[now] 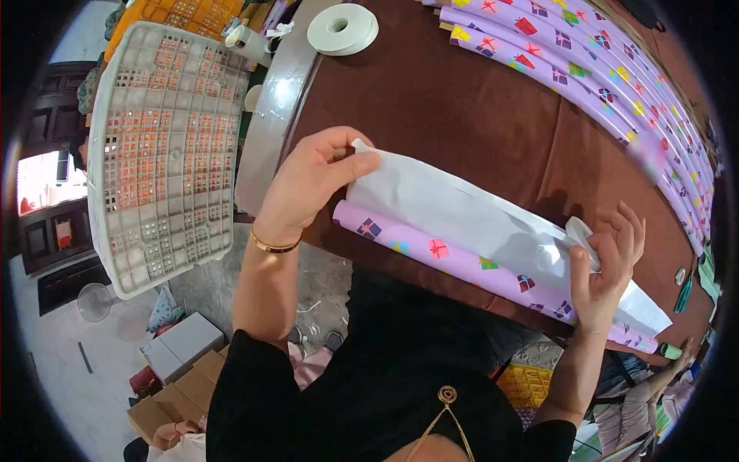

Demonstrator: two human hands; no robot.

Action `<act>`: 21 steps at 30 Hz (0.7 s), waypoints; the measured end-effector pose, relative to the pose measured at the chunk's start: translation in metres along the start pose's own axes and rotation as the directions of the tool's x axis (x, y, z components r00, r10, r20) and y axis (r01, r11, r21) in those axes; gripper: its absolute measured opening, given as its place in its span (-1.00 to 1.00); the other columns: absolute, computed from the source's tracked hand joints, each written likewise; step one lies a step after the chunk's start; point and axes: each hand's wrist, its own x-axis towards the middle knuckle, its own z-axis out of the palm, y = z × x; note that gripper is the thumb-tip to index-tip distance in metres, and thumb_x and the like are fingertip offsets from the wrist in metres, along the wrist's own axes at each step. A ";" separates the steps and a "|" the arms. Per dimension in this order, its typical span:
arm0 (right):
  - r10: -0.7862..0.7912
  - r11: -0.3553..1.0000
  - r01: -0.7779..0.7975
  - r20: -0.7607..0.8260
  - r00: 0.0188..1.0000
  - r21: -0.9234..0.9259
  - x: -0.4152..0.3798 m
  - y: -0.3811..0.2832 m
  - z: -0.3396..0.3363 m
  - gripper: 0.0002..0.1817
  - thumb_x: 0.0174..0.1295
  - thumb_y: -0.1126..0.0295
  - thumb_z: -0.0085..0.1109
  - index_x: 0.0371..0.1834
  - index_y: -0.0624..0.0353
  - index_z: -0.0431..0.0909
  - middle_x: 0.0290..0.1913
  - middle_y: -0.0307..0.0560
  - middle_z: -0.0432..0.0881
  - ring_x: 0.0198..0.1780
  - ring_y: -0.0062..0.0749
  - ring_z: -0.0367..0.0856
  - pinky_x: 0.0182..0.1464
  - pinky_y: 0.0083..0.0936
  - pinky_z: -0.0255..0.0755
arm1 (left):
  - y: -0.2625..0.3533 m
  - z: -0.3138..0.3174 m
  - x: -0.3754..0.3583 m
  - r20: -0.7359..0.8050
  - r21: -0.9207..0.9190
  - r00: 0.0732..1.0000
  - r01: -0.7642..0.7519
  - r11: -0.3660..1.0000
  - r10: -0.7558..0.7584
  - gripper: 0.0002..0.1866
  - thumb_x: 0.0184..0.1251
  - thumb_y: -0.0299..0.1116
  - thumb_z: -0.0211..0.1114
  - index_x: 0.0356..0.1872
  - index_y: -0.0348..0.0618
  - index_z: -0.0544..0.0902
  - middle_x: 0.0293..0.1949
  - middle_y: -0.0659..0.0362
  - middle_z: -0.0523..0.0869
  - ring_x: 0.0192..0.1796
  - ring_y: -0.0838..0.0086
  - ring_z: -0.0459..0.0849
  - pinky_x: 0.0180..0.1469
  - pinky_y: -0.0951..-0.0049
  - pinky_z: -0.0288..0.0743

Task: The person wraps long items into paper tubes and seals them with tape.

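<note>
A roll of purple wrapping paper (439,248) printed with gift boxes lies along the front edge of the brown-covered table. Its loose sheet (462,208) is turned up, white underside showing. My left hand (319,173) pinches the sheet's upper left corner between thumb and fingers, just above the roll's left end. At the sheet's right part, my right hand (606,266) has the paper between thumb and fingers, and the paper is crumpled there. The white sheet tapers to a point beyond my right wrist, over the roll's right end.
Several finished-looking purple rolls (554,58) lie along the table's far right side. A white tape roll (342,29) sits at the back left. Left of the table stands a white plastic crate (171,154). A green tassel (683,296) lies at right; other people show at the lower edges.
</note>
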 end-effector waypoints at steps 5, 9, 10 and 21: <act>0.007 1.000 -0.007 -0.007 1.000 0.006 0.001 0.000 0.000 -0.70 0.08 0.20 0.33 -0.50 0.20 0.50 0.01 0.00 0.58 0.29 0.11 0.41 0.45 0.19 -0.02 | -0.012 0.002 0.006 -0.150 0.051 0.985 -0.081 0.995 0.088 -0.88 0.36 -0.42 0.36 -0.22 -0.26 0.68 -0.34 0.30 0.68 -0.31 0.72 0.56 -0.26 0.65 0.41; -0.009 1.000 0.009 0.000 1.000 -0.012 0.003 0.001 -0.001 -0.78 -0.01 0.36 0.30 -0.52 0.16 0.42 0.03 0.00 0.58 0.30 0.08 0.41 0.43 0.12 0.05 | -0.009 0.005 0.004 -0.233 0.202 0.957 -0.127 0.971 0.173 -0.88 0.28 -0.43 0.39 -0.24 -0.27 0.69 -0.31 0.25 0.71 -0.25 0.62 0.60 -0.17 0.57 0.46; -0.057 0.993 0.069 -0.112 0.992 0.100 0.003 0.007 0.006 -0.68 -0.03 0.22 0.45 -0.42 0.12 0.49 -0.01 -0.05 0.59 0.18 0.08 0.46 0.32 0.12 0.12 | -0.005 0.015 0.000 -0.285 0.122 0.944 -0.138 0.983 0.168 -0.88 0.26 -0.45 0.36 -0.25 -0.27 0.69 -0.29 0.23 0.70 -0.19 0.56 0.61 -0.10 0.53 0.47; 0.077 0.981 -0.041 -0.184 0.980 0.192 -0.002 -0.003 0.023 -0.62 -0.04 0.05 0.50 -0.59 0.13 0.61 -0.04 -0.12 0.56 0.29 -0.05 0.39 0.43 0.26 0.02 | -0.043 0.007 0.001 -0.295 0.688 0.652 -0.363 0.629 0.698 -0.69 0.48 -0.32 0.21 0.12 -0.29 0.57 0.02 0.05 0.63 0.06 0.35 0.59 0.12 0.37 0.44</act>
